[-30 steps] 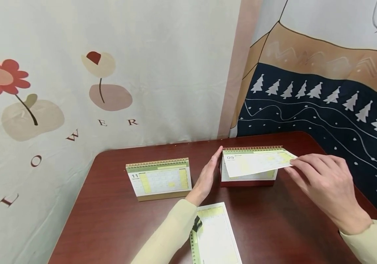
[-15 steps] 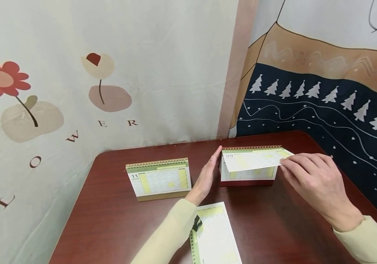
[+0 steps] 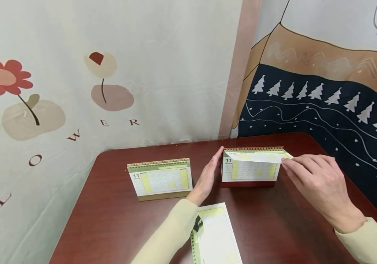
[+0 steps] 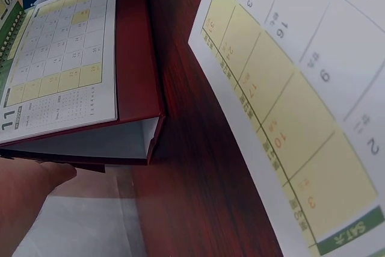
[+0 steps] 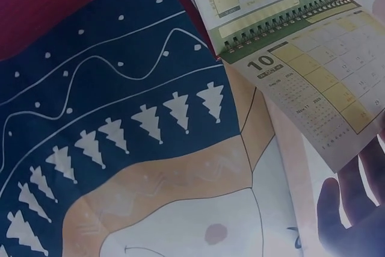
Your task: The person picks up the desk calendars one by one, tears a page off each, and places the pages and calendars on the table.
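A desk calendar with a dark red base (image 3: 247, 184) stands at the right back, its 11 page (image 3: 246, 172) facing front. My right hand (image 3: 318, 183) pinches the right corner of a page (image 3: 257, 157) raised from the spiral binding. In the right wrist view, a face of that raised page (image 5: 313, 88) reads 10. Straight-fingered, my left hand (image 3: 206, 178) stands along the calendar's left side; its thumb (image 4: 57, 174) shows beside the base in the left wrist view. Part of the raised page's corner is hidden by the right fingers.
A second desk calendar (image 3: 162, 181), also at 11, stands upright to the left on a tan base. Flat in front lies a spiral-bound calendar pad (image 3: 216, 238), partly under my left forearm. Printed curtains (image 3: 175, 73) hang behind the reddish-brown table (image 3: 109, 220).
The pinched page has swung further up toward the binding, uncovering more of the 11 page beneath. My right hand has shifted slightly left; the left hand keeps its place.
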The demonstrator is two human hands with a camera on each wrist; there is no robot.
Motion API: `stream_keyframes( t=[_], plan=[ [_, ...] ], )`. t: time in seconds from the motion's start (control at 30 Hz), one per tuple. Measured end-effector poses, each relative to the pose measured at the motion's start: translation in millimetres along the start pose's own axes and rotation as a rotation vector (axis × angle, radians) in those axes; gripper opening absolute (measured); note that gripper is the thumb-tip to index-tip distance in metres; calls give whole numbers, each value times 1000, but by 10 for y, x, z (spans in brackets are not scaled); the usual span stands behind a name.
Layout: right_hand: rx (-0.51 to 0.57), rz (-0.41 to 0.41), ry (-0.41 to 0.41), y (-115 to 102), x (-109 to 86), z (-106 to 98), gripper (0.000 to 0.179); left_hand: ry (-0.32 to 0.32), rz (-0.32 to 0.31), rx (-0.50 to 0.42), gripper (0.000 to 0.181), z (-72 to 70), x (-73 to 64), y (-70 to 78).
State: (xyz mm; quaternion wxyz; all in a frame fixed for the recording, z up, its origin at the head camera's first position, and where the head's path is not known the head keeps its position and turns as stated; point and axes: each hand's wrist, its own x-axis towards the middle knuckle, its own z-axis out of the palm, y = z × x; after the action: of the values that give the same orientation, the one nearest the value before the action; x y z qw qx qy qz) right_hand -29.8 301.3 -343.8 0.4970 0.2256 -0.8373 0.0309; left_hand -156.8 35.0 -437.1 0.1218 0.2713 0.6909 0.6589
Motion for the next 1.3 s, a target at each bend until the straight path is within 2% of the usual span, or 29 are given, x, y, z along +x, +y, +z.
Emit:
stream_keyframes(
  t=[0.23, 0.47, 0.57, 0.7, 0.83, 1.2, 1.3],
  plan=[
    [42, 70, -63, 25, 31, 6, 51, -9, 4, -14, 57, -12, 18, -15],
    [80, 151, -70, 23, 86, 45, 53, -12, -10, -16, 56, -12, 8, -14],
    [66, 166, -98, 30, 118, 43, 54, -13, -9, -18, 57, -9, 11, -22],
    [43, 156, -129, 60, 186, 44, 54, -15, -8, -33, 56, -11, 15, -20],
    [30, 132, -130, 94, 267, 48, 50, -14, -9, -45, 56, -10, 7, -16],
    [32, 81, -118, 211, 466, 93, 57, -7, 13, -35, 57, -8, 14, -30],
    [49, 86, -131, 232, 498, 92, 40, -5, 7, -30, 56, -9, 9, -29]
  ],
)
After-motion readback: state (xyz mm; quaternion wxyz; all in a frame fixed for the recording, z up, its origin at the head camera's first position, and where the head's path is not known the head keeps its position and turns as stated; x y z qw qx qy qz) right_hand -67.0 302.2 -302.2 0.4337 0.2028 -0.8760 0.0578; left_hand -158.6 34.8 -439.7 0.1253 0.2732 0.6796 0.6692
